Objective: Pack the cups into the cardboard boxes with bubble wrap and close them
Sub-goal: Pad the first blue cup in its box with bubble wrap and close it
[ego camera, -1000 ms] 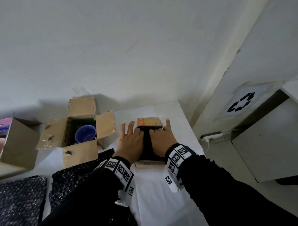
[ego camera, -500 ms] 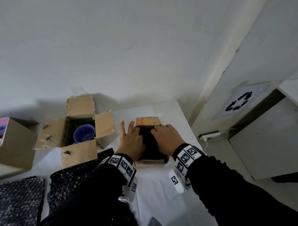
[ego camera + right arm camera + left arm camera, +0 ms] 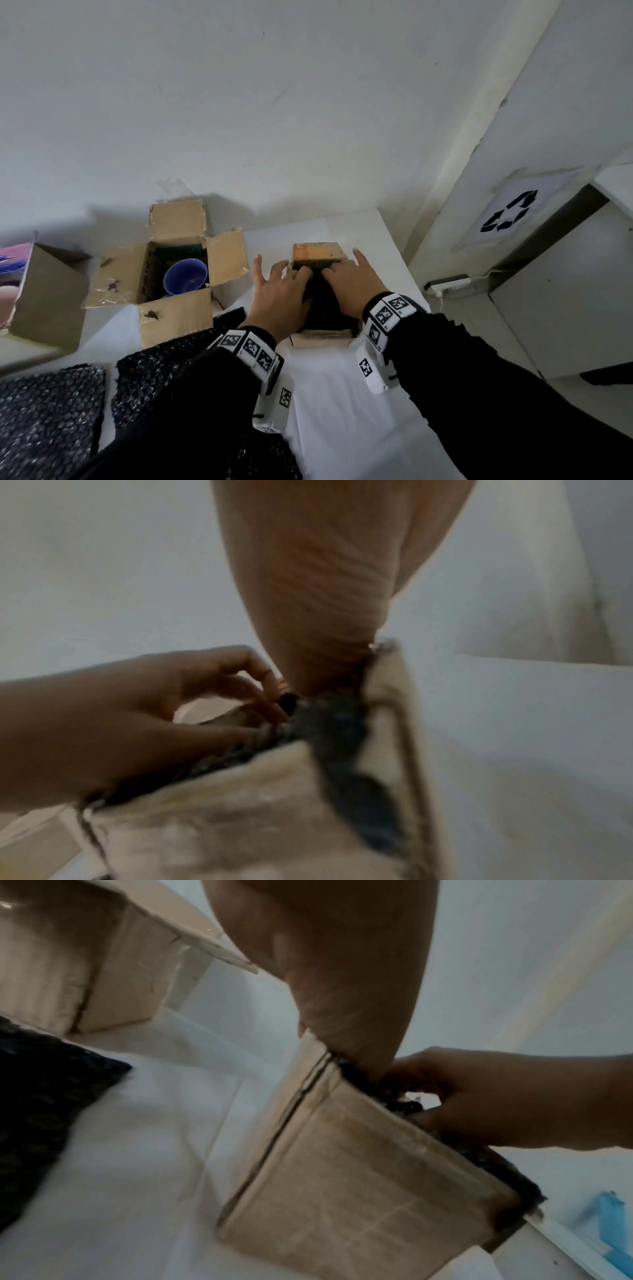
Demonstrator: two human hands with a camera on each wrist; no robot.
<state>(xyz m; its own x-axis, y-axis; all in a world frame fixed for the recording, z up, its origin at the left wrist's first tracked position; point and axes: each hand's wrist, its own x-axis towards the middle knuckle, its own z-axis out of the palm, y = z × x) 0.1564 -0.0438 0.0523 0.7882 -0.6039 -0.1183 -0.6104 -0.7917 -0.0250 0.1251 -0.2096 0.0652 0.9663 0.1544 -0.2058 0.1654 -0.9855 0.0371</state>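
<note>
A small cardboard box [image 3: 322, 341] stands on the white table, stuffed to the top with dark bubble wrap [image 3: 322, 305]. Its orange-printed far flap [image 3: 318, 253] stands up. Both hands lie on top of the wrap. My left hand [image 3: 277, 301] presses down on the left side with its outer fingers spread. My right hand [image 3: 346, 291] has bent fingers dug into the wrap by the far flap. In the left wrist view the right hand [image 3: 496, 1096] pinches bubble wrap [image 3: 411, 1106] at the box [image 3: 359, 1177] rim. No cup shows inside this box.
To the left an open cardboard box [image 3: 174, 315] holds a blue cup [image 3: 185, 279]. Loose bubble wrap sheets [image 3: 164, 370] lie at the near left. A third box [image 3: 48, 301] stands at the far left. The table edge runs on the right, above a power strip [image 3: 448, 282].
Both hands lay flat on the wrap a second ago. Now the right hand's fingers are bent into the wrap near the far flap, and the left hand has shifted slightly.
</note>
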